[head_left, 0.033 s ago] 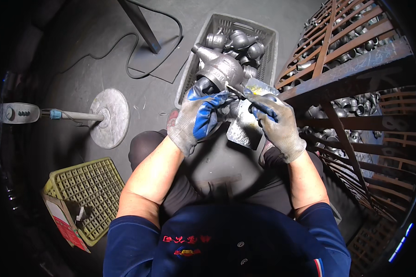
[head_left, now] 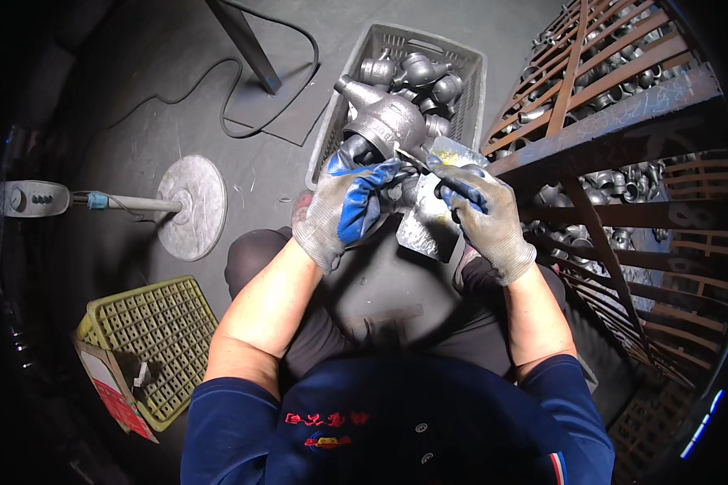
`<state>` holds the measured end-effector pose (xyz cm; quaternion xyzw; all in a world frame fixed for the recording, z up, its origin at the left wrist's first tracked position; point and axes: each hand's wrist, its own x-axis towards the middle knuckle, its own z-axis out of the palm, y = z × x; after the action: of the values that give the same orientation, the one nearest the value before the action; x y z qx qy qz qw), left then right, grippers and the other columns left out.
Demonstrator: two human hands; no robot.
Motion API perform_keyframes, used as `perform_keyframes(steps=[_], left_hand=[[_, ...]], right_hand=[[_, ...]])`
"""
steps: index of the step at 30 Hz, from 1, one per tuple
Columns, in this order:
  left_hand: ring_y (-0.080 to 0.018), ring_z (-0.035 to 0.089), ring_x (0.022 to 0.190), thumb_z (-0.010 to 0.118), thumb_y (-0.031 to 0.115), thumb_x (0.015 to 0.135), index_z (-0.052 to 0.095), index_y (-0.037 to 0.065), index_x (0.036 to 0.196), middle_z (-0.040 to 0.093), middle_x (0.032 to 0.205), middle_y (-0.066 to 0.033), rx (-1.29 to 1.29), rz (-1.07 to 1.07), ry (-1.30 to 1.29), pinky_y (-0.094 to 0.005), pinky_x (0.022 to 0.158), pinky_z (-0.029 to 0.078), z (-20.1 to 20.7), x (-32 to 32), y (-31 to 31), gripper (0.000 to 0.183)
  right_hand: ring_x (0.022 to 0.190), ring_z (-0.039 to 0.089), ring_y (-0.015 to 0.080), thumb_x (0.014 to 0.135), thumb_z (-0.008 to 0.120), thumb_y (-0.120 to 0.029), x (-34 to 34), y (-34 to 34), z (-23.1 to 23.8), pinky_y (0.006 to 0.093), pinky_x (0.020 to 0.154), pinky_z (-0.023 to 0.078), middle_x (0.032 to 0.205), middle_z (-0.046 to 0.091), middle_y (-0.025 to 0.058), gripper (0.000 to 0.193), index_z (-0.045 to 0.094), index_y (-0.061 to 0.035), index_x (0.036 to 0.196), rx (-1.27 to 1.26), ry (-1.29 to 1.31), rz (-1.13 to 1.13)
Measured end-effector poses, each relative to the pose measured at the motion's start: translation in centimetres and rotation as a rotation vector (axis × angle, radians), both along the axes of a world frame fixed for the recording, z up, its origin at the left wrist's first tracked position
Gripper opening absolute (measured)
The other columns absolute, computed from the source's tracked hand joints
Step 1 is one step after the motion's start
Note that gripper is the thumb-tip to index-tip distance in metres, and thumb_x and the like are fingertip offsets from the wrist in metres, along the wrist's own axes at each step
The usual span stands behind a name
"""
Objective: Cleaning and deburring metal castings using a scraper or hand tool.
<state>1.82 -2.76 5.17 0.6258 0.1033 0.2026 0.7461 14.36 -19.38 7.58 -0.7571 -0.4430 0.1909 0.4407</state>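
Observation:
My left hand (head_left: 344, 202), in a grey glove with a blue palm, is closed at the lower rim of a large bell-shaped metal fitting (head_left: 387, 120). The fitting lies tilted over the crate, its narrow neck pointing up and left. Opposite it, my right hand (head_left: 479, 206), gloved alike, pinches a thin stick-like tool (head_left: 412, 157). Its pale tip meets the fitting's rim near my left thumb; the tool's exact kind is unclear. Below my right hand a flat metal plate (head_left: 427, 234) with yellow smears stands tilted, partly hidden by the glove.
A grey plastic crate (head_left: 479, 89) holds several smaller metal fittings (head_left: 419, 71). Rusty barred cages (head_left: 607, 212) full of fittings stand at the right. To the left are a round-based stand (head_left: 192, 206), a yellow-green crate (head_left: 158, 347) and a black cable (head_left: 239, 89) by a metal post.

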Motion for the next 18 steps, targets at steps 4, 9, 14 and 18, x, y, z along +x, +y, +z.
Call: perform_keyframes(steps=[4,9,14,18], left_hand=[[-0.0161,0.06,0.098,0.057,-0.005,0.083,0.052,0.002,0.115,0.06,0.108,-0.0104,-0.363,-0.034,0.073,-0.0255,0.078,0.054,0.7,0.2,-0.6,0.033],[-0.0164,0.061,0.097,0.055,-0.004,0.084,0.053,0.003,0.113,0.059,0.11,-0.0094,-0.111,-0.017,0.055,-0.028,0.08,0.054,-0.7,-0.1,0.0,0.03],[-0.0159,0.061,0.094,0.054,0.001,0.087,0.054,0.005,0.112,0.059,0.107,-0.0079,-0.681,-0.035,0.043,-0.0309,0.075,0.055,0.9,0.3,-0.4,0.024],[-0.0131,0.062,0.069,0.053,0.006,0.09,0.055,0.005,0.106,0.062,0.083,-0.0052,-0.675,0.139,0.09,-0.0278,0.059,0.055,-0.3,0.6,-0.5,0.016]], right_hand=[[0.093,0.064,0.0292,0.081,0.058,-0.004,0.0,0.2,-0.5,0.0327,0.083,0.049,0.101,0.065,0.016,0.032,0.063,-0.008,0.112,0.01,0.09,-0.056],[0.1,0.062,0.0209,0.082,0.055,-0.002,0.3,0.2,-0.3,0.0298,0.089,0.046,0.106,0.065,0.0131,0.033,0.061,-0.0029,0.114,-0.003,0.18,0.039],[0.108,0.055,0.0154,0.083,0.052,0.001,0.5,0.2,-0.1,0.028,0.096,0.04,0.116,0.061,0.0101,0.034,0.059,0.0035,0.116,0.123,0.585,-0.03],[0.105,0.056,0.0139,0.083,0.053,0.003,0.6,0.1,-0.2,0.0253,0.09,0.044,0.12,0.058,0.0099,0.034,0.058,0.003,0.117,0.166,0.655,-0.111]])
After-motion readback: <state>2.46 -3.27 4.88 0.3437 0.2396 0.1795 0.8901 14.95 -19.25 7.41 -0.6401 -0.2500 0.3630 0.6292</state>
